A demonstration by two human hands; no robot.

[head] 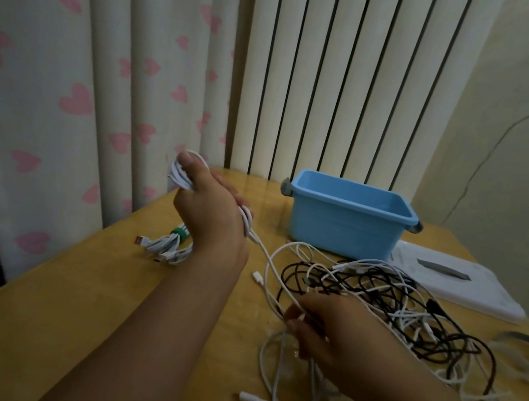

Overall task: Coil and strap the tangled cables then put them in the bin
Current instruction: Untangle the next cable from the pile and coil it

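Here, in the one head view, the left hand point(209, 212) is raised off the table point(73, 302) with its fingers straight and close together, serving as a spool: loops of a white cable point(267, 263) run round it from thumb to outer edge. I judge it is held up and flat so that each new turn lies beside the others and does not slip off. From the heel of that hand the cable slants down and to the right, to the right hand point(331, 339), which pinches it between thumb and forefinger just above the table; that grip probably feeds slack and keeps the strand apart from the rest.

Under and beyond the right hand lies the tangled heap point(395, 307) of white and black cables, not yet sorted. Below the left hand, touching the table, rests a finished bundle point(169, 247) held by a green strap point(179, 234); it is not in the bin. The blue bin point(350, 221) stands beyond the heap, between the two hands and further from the person, and it looks empty. A white packet point(451, 278) lies just to the right of the bin.

The coiling seems partly done on this strand; strapping comes next.
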